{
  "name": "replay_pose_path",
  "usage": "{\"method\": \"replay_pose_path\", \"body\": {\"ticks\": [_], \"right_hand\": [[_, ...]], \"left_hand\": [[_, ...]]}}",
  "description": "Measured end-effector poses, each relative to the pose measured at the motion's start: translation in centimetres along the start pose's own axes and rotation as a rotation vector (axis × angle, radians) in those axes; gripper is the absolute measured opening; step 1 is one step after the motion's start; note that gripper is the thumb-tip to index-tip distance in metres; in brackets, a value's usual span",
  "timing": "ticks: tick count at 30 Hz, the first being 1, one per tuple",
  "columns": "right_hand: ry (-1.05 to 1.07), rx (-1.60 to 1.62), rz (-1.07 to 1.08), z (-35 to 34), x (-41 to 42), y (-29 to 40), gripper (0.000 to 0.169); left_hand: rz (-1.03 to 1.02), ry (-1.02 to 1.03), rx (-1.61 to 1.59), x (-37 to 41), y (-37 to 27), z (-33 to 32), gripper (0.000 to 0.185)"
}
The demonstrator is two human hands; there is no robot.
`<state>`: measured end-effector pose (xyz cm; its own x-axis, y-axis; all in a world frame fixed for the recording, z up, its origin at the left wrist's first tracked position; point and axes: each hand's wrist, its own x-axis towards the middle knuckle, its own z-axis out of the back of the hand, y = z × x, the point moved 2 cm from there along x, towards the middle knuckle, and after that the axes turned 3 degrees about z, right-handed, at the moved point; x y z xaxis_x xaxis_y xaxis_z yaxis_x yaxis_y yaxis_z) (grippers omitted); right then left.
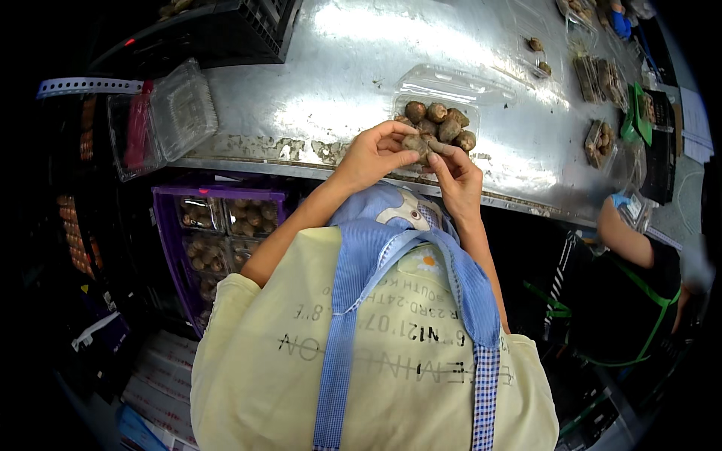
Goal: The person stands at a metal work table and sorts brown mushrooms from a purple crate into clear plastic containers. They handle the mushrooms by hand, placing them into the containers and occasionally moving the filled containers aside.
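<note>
My left hand [369, 152] holds a brown taro-like tuber [414, 145] between thumb and fingers. From the other side, my right hand [461, 175] pinches the same tuber with thumb and index finger; something greyish covers that index finger. Just beyond both hands lies an open clear plastic clamshell box [475, 115], its lid folded back on the metal table [338, 73]. Several similar tubers [449, 129] fill its base. My hands hide the near side of this box.
An open clamshell [185, 110] sits at the table's left edge near a black crate [248, 34]. Below left, a purple crate [220, 190] holds several filled boxes. More packed tubers [599, 144] lie to the right, where a co-worker's arm [623, 234] shows beside a green scoop-like item [637, 115].
</note>
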<state>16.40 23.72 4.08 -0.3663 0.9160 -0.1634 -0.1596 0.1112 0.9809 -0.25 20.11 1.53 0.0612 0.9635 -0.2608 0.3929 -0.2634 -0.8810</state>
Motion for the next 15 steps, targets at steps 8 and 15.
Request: {"method": "replay_pose_path", "body": {"ticks": [8, 15], "right_hand": [[0.157, -0.008, -0.032, 2.0, 2.3, -0.5, 0.022], [0.310, 0.216, -0.148, 3.9, 4.3, -1.1, 0.027]], "left_hand": [[0.028, -0.217, -0.068, 0.0, 1.1, -1.3, 0.033], [-0.017, -0.262, -0.084, -0.9, 0.7, -3.0, 0.037]]}}
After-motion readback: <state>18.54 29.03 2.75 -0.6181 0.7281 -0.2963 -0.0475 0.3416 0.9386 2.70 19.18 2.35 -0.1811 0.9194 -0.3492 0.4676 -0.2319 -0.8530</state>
